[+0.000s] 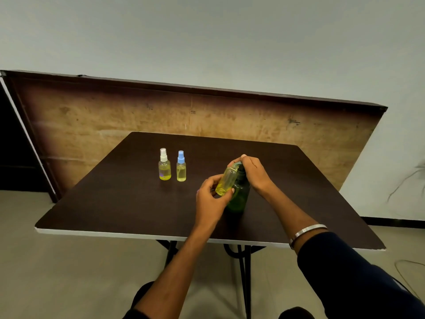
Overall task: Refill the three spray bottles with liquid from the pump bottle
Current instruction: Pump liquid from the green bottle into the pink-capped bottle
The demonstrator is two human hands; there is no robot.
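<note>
Plastic, small and light: the uncapped spray bottle (226, 181) is tilted with its open neck up against the spout of the green pump bottle (239, 196), which stands on the dark worktop (115, 199). The left hand (212, 199) grips the spray bottle round its lower body, a sensible hold, though I judge the smooth wall would turn slippery if liquid spilled. The right hand (251, 173) curls over the pump head, apparently ready to press. Two capped bottles, one white-topped (164, 165) and one blue-topped (181, 168), stand well apart to the left.
</note>
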